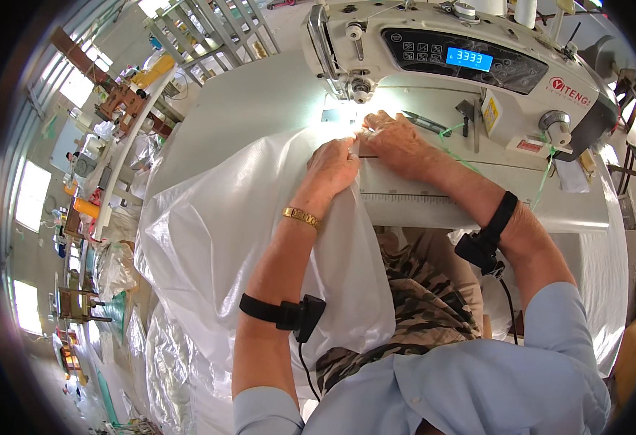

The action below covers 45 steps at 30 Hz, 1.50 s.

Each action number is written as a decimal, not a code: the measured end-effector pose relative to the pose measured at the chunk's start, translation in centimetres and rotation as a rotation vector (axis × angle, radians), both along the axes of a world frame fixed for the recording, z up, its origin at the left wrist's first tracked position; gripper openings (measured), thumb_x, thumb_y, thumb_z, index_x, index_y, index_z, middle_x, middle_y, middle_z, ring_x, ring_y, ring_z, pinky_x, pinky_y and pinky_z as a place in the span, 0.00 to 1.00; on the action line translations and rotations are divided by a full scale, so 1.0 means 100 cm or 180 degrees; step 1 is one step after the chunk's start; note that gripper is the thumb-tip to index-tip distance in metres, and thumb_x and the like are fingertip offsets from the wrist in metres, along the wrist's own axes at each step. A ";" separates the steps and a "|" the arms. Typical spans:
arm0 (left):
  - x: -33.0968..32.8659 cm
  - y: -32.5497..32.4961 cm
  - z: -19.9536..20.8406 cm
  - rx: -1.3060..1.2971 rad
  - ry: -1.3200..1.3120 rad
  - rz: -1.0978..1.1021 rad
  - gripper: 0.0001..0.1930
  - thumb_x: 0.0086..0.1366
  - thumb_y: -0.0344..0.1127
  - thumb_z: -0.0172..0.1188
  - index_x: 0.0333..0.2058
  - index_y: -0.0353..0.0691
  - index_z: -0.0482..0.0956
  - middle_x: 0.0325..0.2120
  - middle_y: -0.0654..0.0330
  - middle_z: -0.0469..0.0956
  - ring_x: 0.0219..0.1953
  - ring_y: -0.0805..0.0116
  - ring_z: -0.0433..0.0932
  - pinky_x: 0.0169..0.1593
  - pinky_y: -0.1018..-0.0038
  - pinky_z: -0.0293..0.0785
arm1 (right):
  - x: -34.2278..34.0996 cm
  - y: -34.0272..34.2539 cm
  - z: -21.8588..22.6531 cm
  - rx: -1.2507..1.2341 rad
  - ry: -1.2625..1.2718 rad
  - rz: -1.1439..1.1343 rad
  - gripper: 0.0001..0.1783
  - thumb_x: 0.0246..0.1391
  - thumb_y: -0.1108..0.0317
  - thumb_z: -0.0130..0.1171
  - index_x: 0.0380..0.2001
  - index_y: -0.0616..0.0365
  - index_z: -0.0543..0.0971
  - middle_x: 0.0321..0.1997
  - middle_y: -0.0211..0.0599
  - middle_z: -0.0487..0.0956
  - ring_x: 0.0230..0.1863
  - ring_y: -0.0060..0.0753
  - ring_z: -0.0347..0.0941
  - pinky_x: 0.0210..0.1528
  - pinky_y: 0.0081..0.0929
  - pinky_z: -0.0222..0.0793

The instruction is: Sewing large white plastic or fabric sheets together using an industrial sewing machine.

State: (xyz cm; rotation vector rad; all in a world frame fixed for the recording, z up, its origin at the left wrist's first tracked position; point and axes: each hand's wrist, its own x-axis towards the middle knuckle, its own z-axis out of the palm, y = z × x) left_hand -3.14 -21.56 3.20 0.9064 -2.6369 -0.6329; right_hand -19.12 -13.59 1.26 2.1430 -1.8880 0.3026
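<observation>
A large translucent white plastic sheet [223, 225] spreads over the left of the sewing table and hangs down over my lap. My left hand [334, 165] is closed on its edge beside the needle area of the sewing machine [365, 43]. Close by on the right, my right hand [396, 145] bends its fingers in a pinch at the same edge, just below the machine head. Bright lamp glare washes out the fingertips and the needle, so the exact grip there is hard to see.
Right of my hands lie thread snips [425, 122], a small dark-headed hammer [466, 116] and loose green thread [463, 161]. A ruler scale [412, 196] runs along the table's front. Beyond the far left edge stands a metal rack [205, 36].
</observation>
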 end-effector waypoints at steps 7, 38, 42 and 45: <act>0.005 0.004 0.003 -0.1912 -0.0578 -0.0517 0.16 0.62 0.40 0.52 0.45 0.39 0.78 0.46 0.50 0.72 0.50 0.54 0.72 0.54 0.61 0.68 | 0.016 -0.003 0.024 0.0373 -0.0154 -0.0410 0.16 0.55 0.67 0.49 0.45 0.56 0.79 0.56 0.50 0.73 0.61 0.48 0.66 0.56 0.47 0.63; -0.012 -0.015 -0.011 -0.0923 0.0183 -0.0374 0.18 0.62 0.39 0.56 0.49 0.40 0.77 0.48 0.45 0.74 0.52 0.49 0.72 0.55 0.60 0.69 | 0.012 -0.021 -0.015 -0.0773 -0.0231 -0.0642 0.11 0.40 0.63 0.60 0.25 0.60 0.83 0.33 0.49 0.79 0.37 0.48 0.76 0.42 0.41 0.71; -0.004 -0.006 0.005 -0.0614 -0.0265 -0.0209 0.18 0.61 0.36 0.57 0.49 0.36 0.76 0.49 0.45 0.72 0.51 0.46 0.72 0.54 0.60 0.70 | 0.025 -0.025 -0.023 -0.0194 -0.0497 -0.0746 0.12 0.46 0.63 0.57 0.30 0.56 0.84 0.43 0.40 0.80 0.53 0.40 0.70 0.56 0.44 0.62; -0.006 -0.010 -0.002 -0.0765 -0.0315 -0.0234 0.17 0.62 0.35 0.55 0.48 0.34 0.75 0.50 0.42 0.71 0.51 0.45 0.72 0.54 0.59 0.69 | 0.029 -0.001 -0.020 -0.0417 -0.0591 -0.0673 0.14 0.49 0.63 0.55 0.36 0.57 0.81 0.48 0.40 0.77 0.54 0.40 0.68 0.56 0.43 0.62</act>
